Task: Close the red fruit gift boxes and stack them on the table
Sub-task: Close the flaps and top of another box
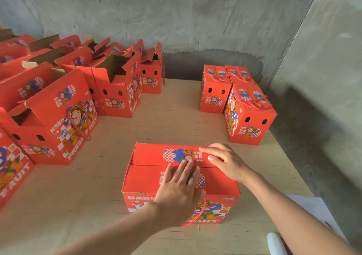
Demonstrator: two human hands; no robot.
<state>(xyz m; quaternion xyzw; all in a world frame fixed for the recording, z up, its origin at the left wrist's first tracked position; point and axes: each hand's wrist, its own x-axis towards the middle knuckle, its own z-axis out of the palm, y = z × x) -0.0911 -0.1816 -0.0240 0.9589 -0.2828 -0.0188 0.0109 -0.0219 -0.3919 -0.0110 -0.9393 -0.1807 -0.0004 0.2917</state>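
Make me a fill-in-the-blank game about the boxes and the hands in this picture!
1. The left hand and right hand press flat on the top flaps of a ____ box.
2. The open boxes stand on the ____ side of the table.
3. The closed boxes with rope handles stand on the table's ____ side.
4. One open box says FRESH ____ on its side.

Missing words: red, left, right, FRUIT.

Both hands lie flat on the top flaps of a red box [145, 178], left hand [179, 186] nearer, right hand [225, 162] farther. Open boxes [58, 121] stand to their left. Closed boxes [248, 117] stand beyond the right hand.
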